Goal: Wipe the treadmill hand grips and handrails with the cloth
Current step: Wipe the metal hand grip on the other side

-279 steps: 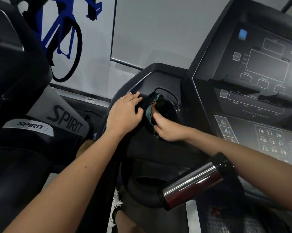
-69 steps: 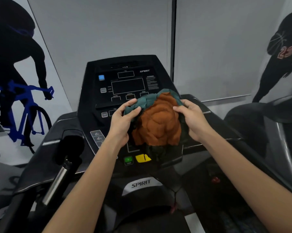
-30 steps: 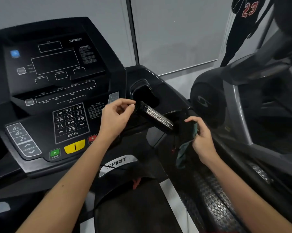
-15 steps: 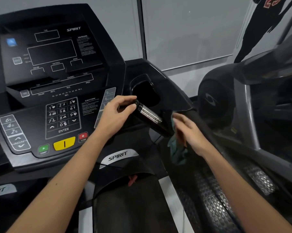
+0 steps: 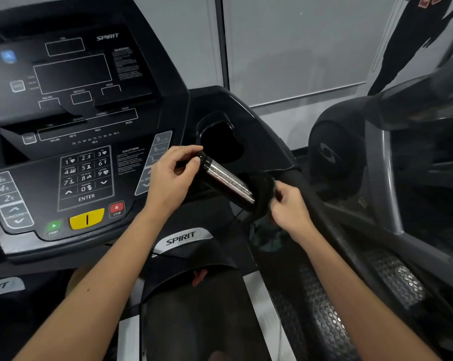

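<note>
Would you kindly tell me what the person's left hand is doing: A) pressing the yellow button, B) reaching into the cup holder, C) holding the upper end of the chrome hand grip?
C: the left hand holds the upper end of the chrome hand grip, while the right hand holds the cloth at its lower end.

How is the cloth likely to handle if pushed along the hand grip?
Probably floppy: the cloth bunches round the hand grip, and its loose end droops below the right hand. It likely slides easily on that shiny metal.
</note>
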Demonstrator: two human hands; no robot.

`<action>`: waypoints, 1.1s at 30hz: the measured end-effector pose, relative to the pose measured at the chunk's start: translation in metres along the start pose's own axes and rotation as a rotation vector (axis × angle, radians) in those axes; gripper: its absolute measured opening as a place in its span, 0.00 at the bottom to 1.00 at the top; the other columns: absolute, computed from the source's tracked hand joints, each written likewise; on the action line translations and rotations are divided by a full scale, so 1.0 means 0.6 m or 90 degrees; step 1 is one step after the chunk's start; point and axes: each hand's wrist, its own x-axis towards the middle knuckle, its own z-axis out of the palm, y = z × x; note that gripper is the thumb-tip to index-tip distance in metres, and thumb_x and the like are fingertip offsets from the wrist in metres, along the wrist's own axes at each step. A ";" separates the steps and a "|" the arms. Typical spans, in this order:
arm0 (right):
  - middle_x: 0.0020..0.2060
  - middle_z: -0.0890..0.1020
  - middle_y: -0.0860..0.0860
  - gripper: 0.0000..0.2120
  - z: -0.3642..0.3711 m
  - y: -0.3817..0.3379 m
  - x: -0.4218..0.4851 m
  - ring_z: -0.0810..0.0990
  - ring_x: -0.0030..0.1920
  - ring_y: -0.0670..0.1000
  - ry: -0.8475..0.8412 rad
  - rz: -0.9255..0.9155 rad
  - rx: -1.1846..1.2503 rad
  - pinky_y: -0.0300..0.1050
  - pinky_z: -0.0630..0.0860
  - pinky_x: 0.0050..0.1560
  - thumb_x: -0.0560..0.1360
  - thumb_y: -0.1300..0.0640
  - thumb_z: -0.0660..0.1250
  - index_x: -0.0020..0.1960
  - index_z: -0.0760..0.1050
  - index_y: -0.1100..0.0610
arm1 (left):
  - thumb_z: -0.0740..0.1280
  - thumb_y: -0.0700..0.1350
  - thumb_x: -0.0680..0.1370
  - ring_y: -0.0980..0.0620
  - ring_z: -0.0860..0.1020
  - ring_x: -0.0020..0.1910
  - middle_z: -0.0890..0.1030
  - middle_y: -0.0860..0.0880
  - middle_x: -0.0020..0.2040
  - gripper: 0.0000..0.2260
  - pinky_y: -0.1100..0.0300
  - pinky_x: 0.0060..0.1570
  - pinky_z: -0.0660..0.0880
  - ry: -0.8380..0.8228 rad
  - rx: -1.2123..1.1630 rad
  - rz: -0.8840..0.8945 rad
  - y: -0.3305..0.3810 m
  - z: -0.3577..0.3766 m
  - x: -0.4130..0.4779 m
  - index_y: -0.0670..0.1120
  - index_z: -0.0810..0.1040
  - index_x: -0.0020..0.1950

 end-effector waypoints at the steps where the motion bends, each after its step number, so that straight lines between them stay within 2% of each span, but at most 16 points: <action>1: 0.43 0.84 0.51 0.11 0.002 -0.010 0.004 0.81 0.47 0.48 -0.020 -0.008 0.004 0.41 0.76 0.50 0.75 0.68 0.61 0.52 0.79 0.59 | 0.64 0.38 0.77 0.64 0.76 0.50 0.78 0.54 0.50 0.10 0.73 0.50 0.71 0.001 -0.007 -0.009 0.000 0.000 0.000 0.50 0.79 0.53; 3: 0.41 0.82 0.46 0.11 0.005 -0.029 0.011 0.80 0.42 0.38 -0.068 -0.029 0.015 0.31 0.75 0.47 0.75 0.68 0.61 0.51 0.79 0.57 | 0.64 0.37 0.77 0.64 0.76 0.50 0.78 0.54 0.50 0.10 0.72 0.50 0.72 0.004 -0.020 -0.019 0.001 0.001 0.000 0.49 0.79 0.53; 4: 0.40 0.81 0.45 0.12 0.006 -0.036 0.015 0.79 0.41 0.36 -0.084 -0.042 0.011 0.30 0.74 0.46 0.75 0.69 0.61 0.50 0.79 0.56 | 0.64 0.37 0.77 0.64 0.76 0.49 0.78 0.54 0.50 0.10 0.72 0.49 0.72 0.007 -0.025 -0.020 0.001 0.001 -0.001 0.49 0.79 0.53; 8: 0.42 0.83 0.52 0.14 -0.002 -0.025 0.029 0.81 0.44 0.47 -0.075 -0.067 -0.040 0.40 0.76 0.48 0.71 0.73 0.63 0.49 0.80 0.59 | 0.64 0.37 0.77 0.63 0.76 0.49 0.78 0.56 0.49 0.11 0.71 0.49 0.72 0.004 -0.039 -0.018 -0.002 0.002 -0.001 0.51 0.79 0.53; 12: 0.40 0.83 0.54 0.17 -0.011 -0.008 0.027 0.80 0.44 0.50 -0.067 -0.054 -0.115 0.38 0.74 0.44 0.69 0.75 0.60 0.49 0.80 0.61 | 0.66 0.39 0.76 0.61 0.77 0.51 0.79 0.57 0.50 0.10 0.67 0.53 0.73 -0.020 -0.046 -0.015 -0.007 -0.006 0.002 0.52 0.79 0.53; 15: 0.41 0.83 0.58 0.12 -0.005 -0.027 0.045 0.82 0.46 0.55 -0.112 -0.058 -0.079 0.47 0.77 0.48 0.71 0.74 0.61 0.47 0.80 0.63 | 0.66 0.45 0.74 0.59 0.78 0.54 0.79 0.57 0.51 0.09 0.64 0.56 0.73 -0.045 -0.054 -0.018 -0.010 -0.012 0.004 0.55 0.78 0.53; 19: 0.42 0.84 0.46 0.12 0.010 -0.067 0.065 0.82 0.44 0.42 -0.228 -0.031 0.052 0.37 0.78 0.49 0.75 0.68 0.63 0.51 0.80 0.55 | 0.66 0.47 0.74 0.59 0.77 0.55 0.80 0.57 0.52 0.10 0.65 0.57 0.72 -0.066 -0.060 -0.023 -0.013 -0.017 0.007 0.57 0.78 0.53; 22: 0.36 0.84 0.45 0.12 0.001 -0.063 0.070 0.81 0.38 0.40 -0.250 0.021 0.065 0.34 0.77 0.40 0.75 0.69 0.63 0.50 0.80 0.56 | 0.67 0.45 0.74 0.60 0.78 0.54 0.80 0.56 0.52 0.10 0.66 0.57 0.72 -0.063 -0.069 -0.015 -0.015 -0.016 0.007 0.55 0.78 0.54; 24: 0.37 0.84 0.52 0.09 -0.013 -0.043 0.068 0.81 0.38 0.44 -0.227 0.013 -0.018 0.44 0.79 0.40 0.73 0.71 0.64 0.45 0.81 0.62 | 0.67 0.46 0.73 0.59 0.78 0.54 0.80 0.56 0.51 0.10 0.65 0.56 0.73 -0.061 -0.079 -0.013 -0.018 -0.014 0.008 0.55 0.79 0.53; 25: 0.39 0.84 0.56 0.08 -0.019 -0.034 0.067 0.82 0.40 0.49 -0.225 0.006 -0.059 0.51 0.80 0.45 0.72 0.71 0.64 0.45 0.80 0.63 | 0.67 0.47 0.73 0.59 0.78 0.54 0.80 0.56 0.51 0.10 0.65 0.56 0.73 -0.061 -0.083 -0.014 -0.020 -0.014 0.008 0.56 0.79 0.53; 26: 0.41 0.84 0.58 0.08 -0.023 -0.029 0.065 0.83 0.43 0.53 -0.228 0.003 -0.084 0.54 0.79 0.50 0.72 0.71 0.65 0.45 0.81 0.62 | 0.68 0.49 0.73 0.59 0.78 0.54 0.80 0.56 0.50 0.10 0.64 0.57 0.73 -0.062 -0.087 -0.014 -0.021 -0.014 0.009 0.56 0.79 0.53; 28: 0.42 0.84 0.58 0.08 -0.024 -0.031 0.065 0.83 0.44 0.54 -0.238 -0.003 -0.070 0.52 0.78 0.51 0.72 0.70 0.66 0.45 0.81 0.61 | 0.67 0.52 0.71 0.59 0.78 0.54 0.80 0.57 0.50 0.11 0.64 0.57 0.73 -0.066 -0.092 -0.010 -0.023 -0.015 0.010 0.57 0.79 0.52; 30: 0.40 0.84 0.55 0.06 -0.011 -0.052 0.070 0.82 0.40 0.48 -0.253 -0.011 -0.006 0.46 0.78 0.46 0.73 0.67 0.66 0.47 0.81 0.61 | 0.67 0.53 0.70 0.59 0.78 0.53 0.80 0.59 0.49 0.11 0.65 0.57 0.73 -0.072 -0.097 -0.007 -0.024 -0.016 0.013 0.57 0.79 0.52; 33: 0.41 0.83 0.50 0.10 0.014 -0.086 0.084 0.82 0.40 0.44 -0.301 0.002 0.101 0.37 0.79 0.43 0.76 0.66 0.64 0.52 0.79 0.55 | 0.67 0.53 0.70 0.58 0.78 0.54 0.81 0.59 0.49 0.11 0.64 0.57 0.73 -0.079 -0.103 -0.008 -0.025 -0.018 0.016 0.56 0.80 0.52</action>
